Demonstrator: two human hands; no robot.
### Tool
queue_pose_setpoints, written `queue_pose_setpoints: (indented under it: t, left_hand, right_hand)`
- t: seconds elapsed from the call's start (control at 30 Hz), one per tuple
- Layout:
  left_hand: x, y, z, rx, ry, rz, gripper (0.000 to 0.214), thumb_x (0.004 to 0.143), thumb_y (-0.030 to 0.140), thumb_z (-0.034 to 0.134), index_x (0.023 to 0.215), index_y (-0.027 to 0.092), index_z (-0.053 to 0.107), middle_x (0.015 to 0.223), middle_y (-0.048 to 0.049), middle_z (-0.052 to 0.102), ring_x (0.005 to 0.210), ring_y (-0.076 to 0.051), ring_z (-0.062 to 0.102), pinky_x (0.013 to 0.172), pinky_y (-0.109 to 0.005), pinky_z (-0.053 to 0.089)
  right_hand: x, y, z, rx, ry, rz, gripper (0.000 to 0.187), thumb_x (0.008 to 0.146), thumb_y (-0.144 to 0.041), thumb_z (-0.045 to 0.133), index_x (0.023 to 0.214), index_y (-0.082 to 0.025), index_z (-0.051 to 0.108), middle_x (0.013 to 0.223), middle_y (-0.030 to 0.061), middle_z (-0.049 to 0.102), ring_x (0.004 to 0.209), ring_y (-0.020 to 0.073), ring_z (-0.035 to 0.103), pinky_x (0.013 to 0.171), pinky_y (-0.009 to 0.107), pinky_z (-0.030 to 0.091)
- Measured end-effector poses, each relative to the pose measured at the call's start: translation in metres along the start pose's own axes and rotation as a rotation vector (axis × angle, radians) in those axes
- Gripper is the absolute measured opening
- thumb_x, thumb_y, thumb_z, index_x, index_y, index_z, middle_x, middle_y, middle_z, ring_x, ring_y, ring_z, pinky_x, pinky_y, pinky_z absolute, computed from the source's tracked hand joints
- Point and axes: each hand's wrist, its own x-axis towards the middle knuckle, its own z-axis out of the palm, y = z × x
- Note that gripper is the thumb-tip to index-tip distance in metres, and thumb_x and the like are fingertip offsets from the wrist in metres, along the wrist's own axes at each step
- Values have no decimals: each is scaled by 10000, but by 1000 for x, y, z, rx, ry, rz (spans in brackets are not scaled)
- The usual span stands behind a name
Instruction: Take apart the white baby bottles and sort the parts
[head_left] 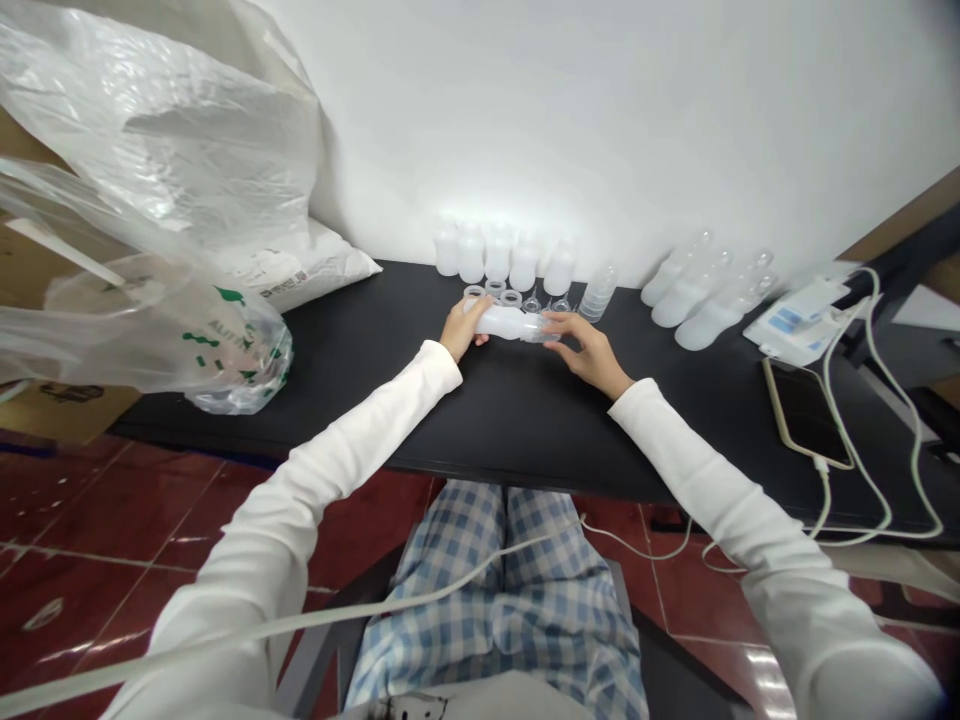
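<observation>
A milky white plastic bottle (pixel 501 322) lies sideways between my hands, just above the black table. My left hand (pixel 465 328) grips its base end. At its other end sits a clear cap (pixel 535 328), and the fingers of my right hand (pixel 589 350) are closed round that cap. Just behind the bottle are several white rings (pixel 511 299) and a pair of clear nipple-like pieces (pixel 560 304). A stack of clear caps (pixel 598 292) stands to the right of these. Further back, several white bottles (pixel 524 263) stand in a row against the wall.
Several capped bottles (pixel 701 312) stand at the right, near a white box (pixel 799 325) and a phone (pixel 808 410) with a charging cable. A plastic bag (pixel 232 345) and a large white sack (pixel 202 150) take up the left. One cable (pixel 450 597) crosses over my lap.
</observation>
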Motion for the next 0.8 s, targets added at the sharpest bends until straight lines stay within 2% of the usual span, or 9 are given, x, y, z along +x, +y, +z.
queue_pose_setpoints:
  t: [0.1,0.23,0.33,0.4,0.47,0.53,0.63,0.7,0.8]
  left_hand:
    - [-5,3,3,-59,-28,-42,384,842,519,702,825,164,558,532,49,538,359,-60,446,330,-199,287]
    - [-12,5,7,-108,-20,-17,364,860,485,693,786,170,526,518,63,500,348,-45,407,325,-190,238]
    - [-12,1,9,-124,3,14,376,844,480,727,804,189,492,553,71,502,358,-44,419,330,-186,235]
    - [-10,-2,10,-106,-14,47,414,838,520,734,809,207,464,563,75,492,367,-53,430,340,-190,250]
    - [-8,-4,10,-37,-42,125,455,827,582,733,828,219,457,587,70,503,388,-66,453,360,-200,287]
    - [-8,-5,9,90,-63,266,489,809,642,727,865,219,488,672,40,567,470,-88,527,429,-224,394]
    - [-10,-4,6,339,-99,548,547,782,706,716,939,206,559,916,-37,677,784,-167,675,751,-327,571]
    - [-12,-3,3,498,-150,677,569,779,712,719,993,201,591,1040,-72,701,985,-221,689,945,-396,555]
    - [-11,-1,0,630,-224,798,573,777,695,742,1052,208,614,1095,-91,711,1086,-258,684,1022,-445,532]
  right_hand:
    - [1,2,2,15,53,-1,222,941,-421,706,1111,-277,715,1309,79,722,1215,265,697,1025,448,594]
    - [4,0,7,-19,78,0,328,932,-478,707,1167,-250,703,1225,91,747,1163,260,714,984,422,615]
    - [4,-4,9,-59,81,20,422,961,-558,632,1220,-228,679,1206,109,745,1016,241,736,916,397,621]
    - [4,-6,10,-96,94,86,515,985,-628,539,1263,-208,650,1168,123,744,888,221,728,842,381,613]
    - [3,-9,10,-136,86,184,598,993,-700,442,1256,-198,633,962,90,749,727,200,682,751,361,582]
    - [3,-11,9,-172,63,284,645,989,-754,349,1153,-205,644,711,25,666,606,190,611,685,340,527]
    - [4,-10,7,-174,31,430,703,974,-795,236,800,-226,610,544,7,533,543,183,537,640,331,445]
    - [7,-6,5,-115,-17,512,733,954,-819,219,609,-238,504,508,29,516,532,176,513,610,328,414]
    - [11,-2,3,13,-94,606,781,935,-847,127,525,-250,418,422,23,451,443,153,437,511,303,372]
